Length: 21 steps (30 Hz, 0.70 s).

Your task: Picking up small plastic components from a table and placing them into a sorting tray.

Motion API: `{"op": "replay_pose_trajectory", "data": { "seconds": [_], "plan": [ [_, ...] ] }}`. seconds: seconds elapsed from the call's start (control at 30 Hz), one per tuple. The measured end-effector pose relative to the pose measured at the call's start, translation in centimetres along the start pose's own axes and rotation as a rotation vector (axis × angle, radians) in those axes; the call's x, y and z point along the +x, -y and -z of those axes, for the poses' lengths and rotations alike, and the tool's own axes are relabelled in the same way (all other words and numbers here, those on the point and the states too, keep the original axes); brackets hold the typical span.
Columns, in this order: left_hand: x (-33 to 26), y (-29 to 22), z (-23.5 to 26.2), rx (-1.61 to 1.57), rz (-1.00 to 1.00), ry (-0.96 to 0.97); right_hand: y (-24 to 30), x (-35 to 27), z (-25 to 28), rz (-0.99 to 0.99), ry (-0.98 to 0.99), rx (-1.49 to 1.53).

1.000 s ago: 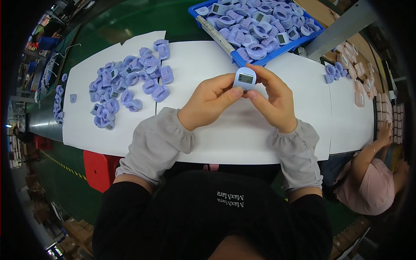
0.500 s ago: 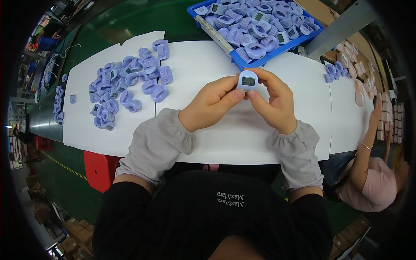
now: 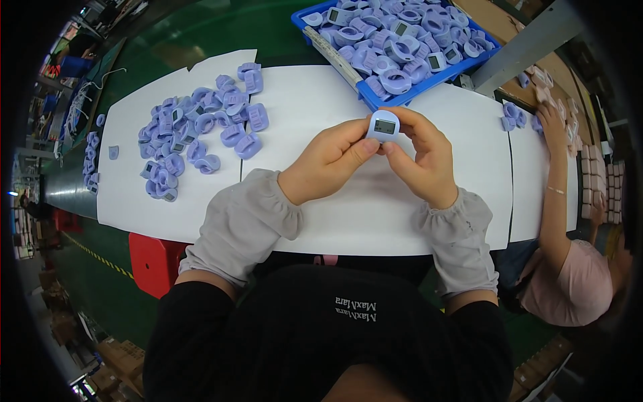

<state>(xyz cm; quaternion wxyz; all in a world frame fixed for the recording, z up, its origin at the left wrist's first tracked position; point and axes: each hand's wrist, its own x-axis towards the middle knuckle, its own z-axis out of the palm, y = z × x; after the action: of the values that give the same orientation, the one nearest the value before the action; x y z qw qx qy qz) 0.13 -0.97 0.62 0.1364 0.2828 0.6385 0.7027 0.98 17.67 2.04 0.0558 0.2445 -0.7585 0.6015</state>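
Between my two hands, above the white table sheet, is a small lavender plastic device (image 3: 383, 125) with a dark rectangular display facing me. My left hand (image 3: 336, 155) pinches its left side, the thumb at its lower edge. On the opposite side, my right hand (image 3: 425, 153) grips it between thumb and fingers. The back of the device is hidden. A loose pile of similar lavender devices (image 3: 194, 124) lies to the left on the sheet, some showing grey displays and others turned over.
A blue crate (image 3: 429, 79) full of the same devices stands at the far side, beside a grey metal post (image 3: 519, 50). At right, a co-worker's arm (image 3: 554, 181) reaches toward pink pieces (image 3: 573, 127). A red stool (image 3: 153, 262) stands at the left edge.
The co-worker's arm at the right has moved farther onto the table, toward the pink and lavender pieces. My hands hold the device almost unmoved.
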Motion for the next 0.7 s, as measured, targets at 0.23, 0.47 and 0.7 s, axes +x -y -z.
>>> {"op": "replay_pose_trajectory", "data": {
  "seconds": [0.23,0.47,0.7],
  "plan": [
    [0.1,-0.1,0.3,-0.044,0.053,0.067,-0.1,0.0,-0.4,0.023,-0.026,-0.052],
    [0.1,-0.6,0.3,-0.143,0.101,0.092,-0.4,-0.1,-0.4,0.056,-0.055,-0.111],
    [0.3,-4.9,7.2,0.934,0.357,-0.546,-2.5,1.1,5.0,-0.091,-0.587,0.191]
  ]
}}
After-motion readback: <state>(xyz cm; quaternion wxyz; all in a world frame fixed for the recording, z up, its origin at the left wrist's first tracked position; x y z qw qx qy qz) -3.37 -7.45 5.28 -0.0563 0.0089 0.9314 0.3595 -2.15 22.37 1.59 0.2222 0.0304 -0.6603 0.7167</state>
